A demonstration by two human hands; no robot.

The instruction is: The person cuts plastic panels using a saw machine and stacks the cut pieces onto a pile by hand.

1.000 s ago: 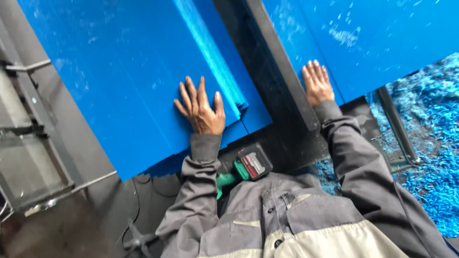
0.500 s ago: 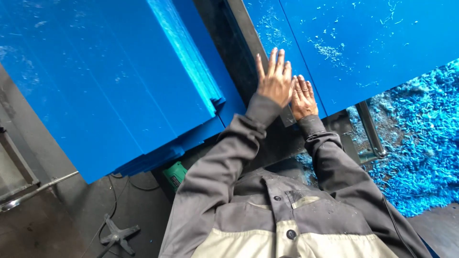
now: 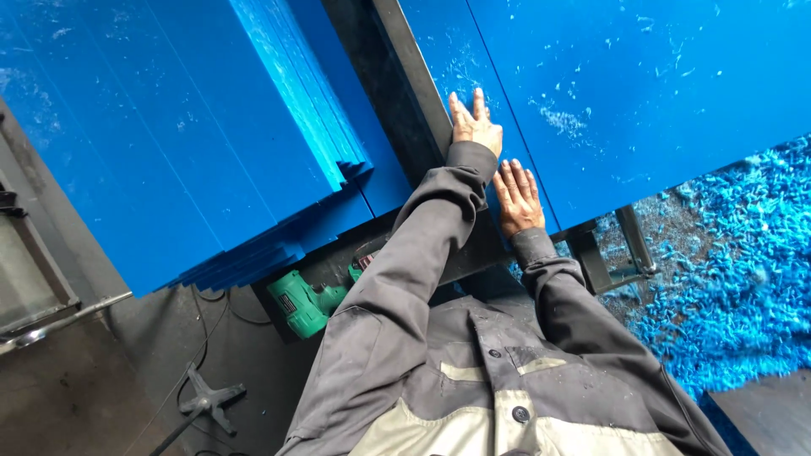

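Both hands lie flat, fingers open, on the blue panel: the left hand has moved further up than the right hand.

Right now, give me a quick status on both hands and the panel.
Left hand flat on narrow blue strip. Right hand flat on same strip, nearer its end. Both empty. Green power tool below, untouched.

Stack of sheets at 10 o'clock; single large sheet at 1 o'clock, a beam between them. Left hand flat at the large sheet's edge beside the beam; right hand flat on that sheet, nearer the body. Drill under the stack's near edge. Shavings at 4 o'clock.
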